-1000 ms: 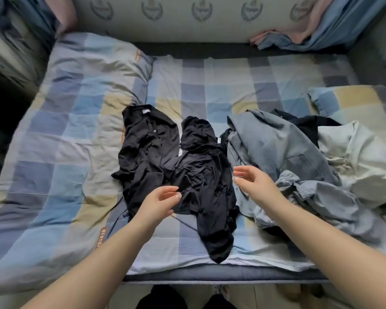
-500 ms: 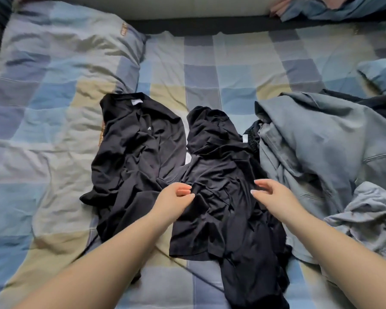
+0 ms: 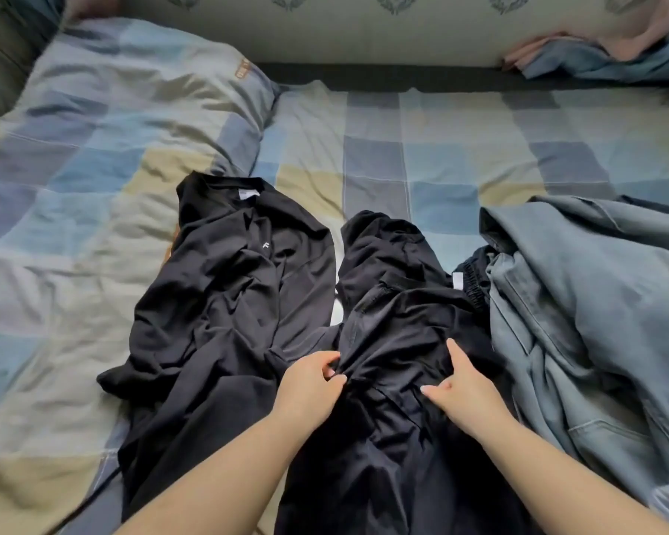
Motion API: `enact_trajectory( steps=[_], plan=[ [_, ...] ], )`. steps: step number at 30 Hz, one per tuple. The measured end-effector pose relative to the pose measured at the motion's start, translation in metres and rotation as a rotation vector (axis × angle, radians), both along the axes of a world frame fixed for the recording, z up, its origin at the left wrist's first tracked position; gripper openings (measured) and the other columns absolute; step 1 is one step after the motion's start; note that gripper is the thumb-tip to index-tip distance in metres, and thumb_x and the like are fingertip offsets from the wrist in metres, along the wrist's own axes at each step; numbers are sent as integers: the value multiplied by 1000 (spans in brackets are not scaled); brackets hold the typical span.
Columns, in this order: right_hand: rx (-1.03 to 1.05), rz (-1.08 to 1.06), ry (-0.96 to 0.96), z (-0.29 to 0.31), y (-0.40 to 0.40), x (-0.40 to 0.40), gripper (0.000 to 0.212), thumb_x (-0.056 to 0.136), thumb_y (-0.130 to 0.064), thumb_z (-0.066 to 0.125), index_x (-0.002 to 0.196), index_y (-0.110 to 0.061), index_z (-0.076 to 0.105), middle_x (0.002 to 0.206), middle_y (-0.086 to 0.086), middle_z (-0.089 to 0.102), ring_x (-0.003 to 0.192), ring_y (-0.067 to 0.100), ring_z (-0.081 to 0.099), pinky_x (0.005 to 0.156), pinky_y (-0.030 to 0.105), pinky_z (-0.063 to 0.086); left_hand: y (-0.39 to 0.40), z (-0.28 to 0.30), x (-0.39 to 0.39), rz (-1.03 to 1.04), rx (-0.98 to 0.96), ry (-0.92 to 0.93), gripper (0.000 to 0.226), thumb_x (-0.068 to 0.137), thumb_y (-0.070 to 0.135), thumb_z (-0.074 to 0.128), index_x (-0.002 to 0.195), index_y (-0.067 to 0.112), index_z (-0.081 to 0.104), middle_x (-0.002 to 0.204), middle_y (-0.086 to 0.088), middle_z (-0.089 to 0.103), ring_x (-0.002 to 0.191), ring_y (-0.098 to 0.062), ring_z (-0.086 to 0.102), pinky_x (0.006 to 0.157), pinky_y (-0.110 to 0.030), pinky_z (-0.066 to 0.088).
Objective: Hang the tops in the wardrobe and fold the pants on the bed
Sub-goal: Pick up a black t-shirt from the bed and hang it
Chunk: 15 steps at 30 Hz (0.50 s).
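Head view: a black top lies crumpled toward the bed's left side. Beside it, the left hand pinches the black pants mid-bed; the right hand rests on them, fingers straight. Best lift from the waistband, clear of the grey jacket.

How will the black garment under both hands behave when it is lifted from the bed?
The black garment will probably hang limp: it lies in soft creases. It looks thin, so likely light. Its sheen suggests it may slip, though the left hand already pinches a fold.
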State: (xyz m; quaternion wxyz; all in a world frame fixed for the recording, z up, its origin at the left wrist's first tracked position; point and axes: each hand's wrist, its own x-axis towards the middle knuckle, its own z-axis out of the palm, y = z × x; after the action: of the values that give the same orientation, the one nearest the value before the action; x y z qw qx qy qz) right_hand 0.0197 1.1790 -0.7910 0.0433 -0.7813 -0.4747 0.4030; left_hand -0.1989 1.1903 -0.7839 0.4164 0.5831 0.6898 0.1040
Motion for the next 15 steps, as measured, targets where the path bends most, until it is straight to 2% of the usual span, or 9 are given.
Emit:
enact_trajectory(
  steps=[2, 4, 5, 7, 8, 10, 12, 13, 15],
  plan=[
    [-43, 78, -89, 5, 3, -4, 90, 85, -38, 65, 151, -30, 3, 99, 2, 62, 90, 18, 60, 76, 31, 48, 0, 8, 5, -42, -2, 0, 30, 90, 31, 58, 118, 23, 64, 107, 9, 66, 102, -10, 59, 93, -22, 42],
    [63, 69, -215, 10, 7, -6, 85, 86, -40, 64, 151, -31, 11, 121, 4, 49, 106, 21, 53, 82, 32, 46, 2, 21, 9, -68, 31, -38, 13, 90, 33, 57, 86, 23, 65, 77, 11, 62, 78, -9, 55, 78, -23, 42],
    [121, 57, -266, 13, 9, -6, 82, 86, -39, 65, 150, -31, 15, 131, 6, 41, 115, 23, 48, 88, 34, 44, 2, 28, 9, -66, 54, -65, 17, 90, 33, 58, 74, 26, 60, 66, 12, 55, 69, -7, 50, 70, -22, 40],
    [104, 28, -268, 19, 8, -5, 81, 87, -33, 65, 150, -30, 14, 145, 9, 30, 123, 27, 44, 95, 38, 42, -1, 43, 6, -73, 95, -102, 27, 88, 35, 60, 63, 31, 52, 63, 15, 53, 67, -4, 48, 66, -18, 38],
    [58, 2, -226, 19, 7, -3, 81, 89, -29, 64, 151, -28, 12, 144, 11, 34, 118, 27, 49, 91, 37, 44, -3, 49, 4, -83, 120, -110, 27, 88, 37, 60, 62, 35, 51, 71, 16, 57, 75, -3, 51, 72, -18, 40],
    [9, -47, -100, 19, 3, -2, 71, 90, -18, 59, 150, -23, 20, 121, 6, 59, 100, 24, 58, 80, 32, 44, -6, 57, -1, -91, 135, -118, 22, 87, 38, 61, 67, 37, 54, 84, 14, 61, 85, -5, 54, 81, -23, 44],
    [54, -96, -3, 21, -1, -5, 52, 89, -13, 56, 139, -17, 45, 97, -4, 68, 91, 19, 59, 77, 28, 41, -11, 67, -5, -79, 120, -146, 21, 89, 35, 60, 69, 29, 56, 74, 12, 58, 71, -3, 51, 73, -23, 43],
    [74, -94, 43, 27, -1, -9, 44, 87, -12, 56, 131, -16, 55, 95, -4, 70, 91, 19, 60, 77, 27, 42, -13, 73, -7, -67, 101, -162, 20, 90, 33, 59, 70, 28, 55, 70, 12, 55, 66, -1, 48, 68, -20, 41],
    [87, -126, 202, 46, -1, -18, 33, 87, -11, 56, 118, -15, 63, 96, 1, 70, 91, 21, 64, 78, 29, 46, -16, 91, -10, -42, 76, -205, 13, 91, 28, 58, 77, 27, 57, 73, 12, 55, 68, -2, 49, 68, -17, 40]
  ],
)
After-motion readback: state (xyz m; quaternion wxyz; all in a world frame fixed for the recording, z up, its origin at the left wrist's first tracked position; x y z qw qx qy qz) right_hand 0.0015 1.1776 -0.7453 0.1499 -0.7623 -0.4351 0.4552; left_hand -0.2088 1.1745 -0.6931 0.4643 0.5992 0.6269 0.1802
